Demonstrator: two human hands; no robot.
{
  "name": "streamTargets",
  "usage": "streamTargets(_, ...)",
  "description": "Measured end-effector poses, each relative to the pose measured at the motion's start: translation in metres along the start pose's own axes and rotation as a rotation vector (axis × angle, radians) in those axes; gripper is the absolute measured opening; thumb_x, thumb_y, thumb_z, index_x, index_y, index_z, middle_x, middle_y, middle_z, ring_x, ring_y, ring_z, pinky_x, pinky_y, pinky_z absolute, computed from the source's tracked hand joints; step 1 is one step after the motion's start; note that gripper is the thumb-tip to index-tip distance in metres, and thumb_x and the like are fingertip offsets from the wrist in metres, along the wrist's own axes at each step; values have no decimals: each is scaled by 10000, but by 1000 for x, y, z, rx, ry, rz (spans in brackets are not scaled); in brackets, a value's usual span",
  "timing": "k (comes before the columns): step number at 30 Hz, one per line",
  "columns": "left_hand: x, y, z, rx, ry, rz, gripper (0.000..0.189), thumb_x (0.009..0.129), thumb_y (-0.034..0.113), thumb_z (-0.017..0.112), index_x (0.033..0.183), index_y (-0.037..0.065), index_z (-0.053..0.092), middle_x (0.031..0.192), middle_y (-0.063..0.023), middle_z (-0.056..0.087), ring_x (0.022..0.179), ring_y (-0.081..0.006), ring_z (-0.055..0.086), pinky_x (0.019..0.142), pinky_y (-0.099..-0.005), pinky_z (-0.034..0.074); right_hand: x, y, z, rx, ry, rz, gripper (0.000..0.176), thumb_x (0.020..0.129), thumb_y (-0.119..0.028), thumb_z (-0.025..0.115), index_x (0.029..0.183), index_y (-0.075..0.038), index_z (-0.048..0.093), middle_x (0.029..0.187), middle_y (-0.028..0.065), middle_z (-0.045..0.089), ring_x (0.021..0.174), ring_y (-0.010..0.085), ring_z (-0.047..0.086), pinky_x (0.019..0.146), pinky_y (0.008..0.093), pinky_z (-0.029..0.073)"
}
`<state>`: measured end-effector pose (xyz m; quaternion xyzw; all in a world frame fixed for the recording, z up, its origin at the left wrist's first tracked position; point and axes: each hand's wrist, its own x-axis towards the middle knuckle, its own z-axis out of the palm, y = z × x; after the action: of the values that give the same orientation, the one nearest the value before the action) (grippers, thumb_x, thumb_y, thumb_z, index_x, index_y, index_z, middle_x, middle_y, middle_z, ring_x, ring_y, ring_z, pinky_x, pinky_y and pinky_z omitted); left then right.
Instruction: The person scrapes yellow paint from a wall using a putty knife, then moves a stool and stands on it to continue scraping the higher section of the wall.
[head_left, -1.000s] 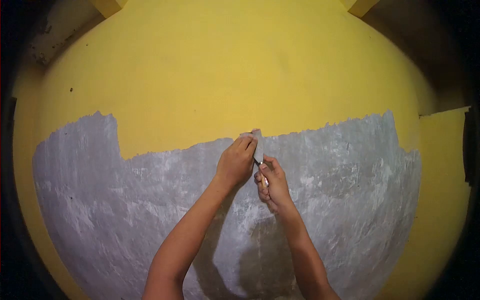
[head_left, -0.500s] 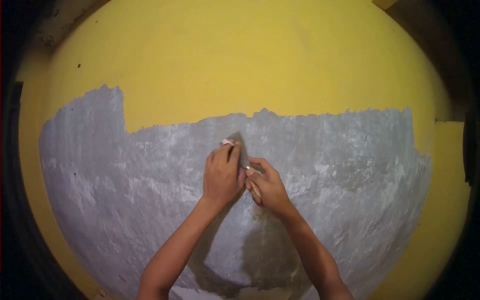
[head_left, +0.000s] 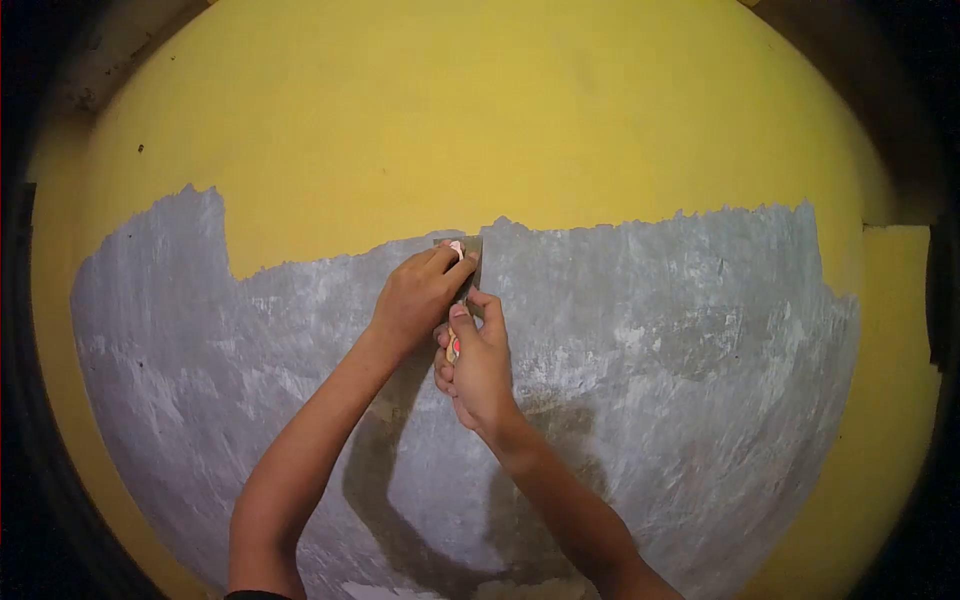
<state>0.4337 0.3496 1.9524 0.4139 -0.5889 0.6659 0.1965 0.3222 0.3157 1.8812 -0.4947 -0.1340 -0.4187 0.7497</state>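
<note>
A putty knife (head_left: 474,250) lies with its wide metal blade against the wall, its top edge close to where the grey surface (head_left: 640,330) meets the yellow paint (head_left: 480,120). My right hand (head_left: 481,362) is closed around its light handle, which carries a reddish mark. Above it, my left hand (head_left: 418,297) grips the blade, fingers bent and pressed on its face. A small whitish-pink piece (head_left: 457,249) shows at the left fingertips; I cannot make out what it is.
Grey scraped wall with whitish streaks spreads below a ragged paint edge. A dark hole (head_left: 141,149) marks the yellow wall at upper left. Shadows of my arms fall on the lower wall. A dark vertical object (head_left: 940,295) stands at the far right.
Both hands have moved up and slightly left with the putty knife. Its blade, earlier seen tilted and narrow, now faces the wall near the yellow paint's edge.
</note>
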Motion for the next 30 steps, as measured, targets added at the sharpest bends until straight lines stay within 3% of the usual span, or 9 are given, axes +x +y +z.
streamTargets(5, 4, 1, -7, -78, -90, -128, 306, 744, 110, 621, 1045, 57, 623, 982, -121, 617, 900, -272, 645, 743, -355, 542, 0, 0, 1, 2, -37, -53, 292, 1007, -232, 436, 1270, -145, 344, 748, 32, 483, 419, 64, 376, 339, 208, 252)
streamTargets(8, -6, 0, 3, -4, 18, 11, 307, 753, 111, 615, 1056, 62, 630, 970, -107, 606, 889, -279, 634, 728, -362, 535, 1, 4, -5, -28, -37, -60, 290, 1008, -237, 437, 1267, -140, 348, 739, 30, 482, 418, 62, 374, 337, 209, 250)
streamTargets(11, 11, 3, -7, -81, -29, -106, 314, 750, 105, 614, 1061, 64, 634, 961, -105, 607, 897, -276, 635, 733, -362, 536, 11, -5, 2, -43, -23, -73, 287, 1008, -239, 439, 1264, -143, 351, 735, 27, 482, 417, 63, 372, 336, 214, 249)
streamTargets(15, 2, 2, -5, -93, -67, -108, 301, 750, 102, 614, 1048, 66, 632, 956, -104, 607, 890, -275, 636, 729, -362, 535, -2, 0, 6, -30, 24, -49, 282, 1005, -238, 444, 1257, -147, 356, 734, 26, 481, 415, 67, 370, 340, 219, 252)
streamTargets(18, -7, 0, -5, -54, 2, 14, 286, 748, 100, 612, 1031, 57, 623, 926, -102, 595, 854, -284, 628, 696, -374, 524, -8, 3, 0, -58, 8, -23, 281, 1005, -239, 442, 1256, -148, 355, 732, 28, 479, 419, 70, 371, 347, 215, 259)
streamTargets(21, 7, -5, -12, -98, -106, -103, 370, 749, 112, 604, 1118, 70, 605, 1047, -127, 612, 947, -322, 624, 765, -391, 522, 5, -9, 15, -16, 8, -65, 279, 1007, -240, 436, 1260, -160, 351, 733, 28, 478, 421, 69, 371, 348, 211, 262)
streamTargets(24, 11, -5, -16, -151, -191, -124, 334, 746, 112, 605, 1077, 70, 601, 1005, -117, 609, 888, -313, 629, 731, -386, 523, 4, -2, 11, 28, -45, -95, 276, 1009, -227, 424, 1261, -150, 344, 740, 33, 477, 425, 71, 376, 341, 212, 258)
streamTargets(27, -8, 0, -13, -113, -69, -13, 277, 739, 135, 613, 1009, 76, 598, 894, -101, 581, 816, -284, 628, 664, -384, 522, -14, 2, 5, -19, -12, -20, 270, 1010, -219, 420, 1258, -146, 344, 749, 36, 478, 426, 74, 376, 336, 212, 256)
streamTargets(30, 4, -4, -13, -106, -83, -48, 283, 734, 135, 614, 1011, 84, 592, 888, -86, 576, 808, -274, 631, 666, -372, 526, -6, -5, 15, -4, -12, -45, 262, 1009, -213, 421, 1254, -155, 347, 749, 36, 480, 428, 77, 381, 337, 209, 263)
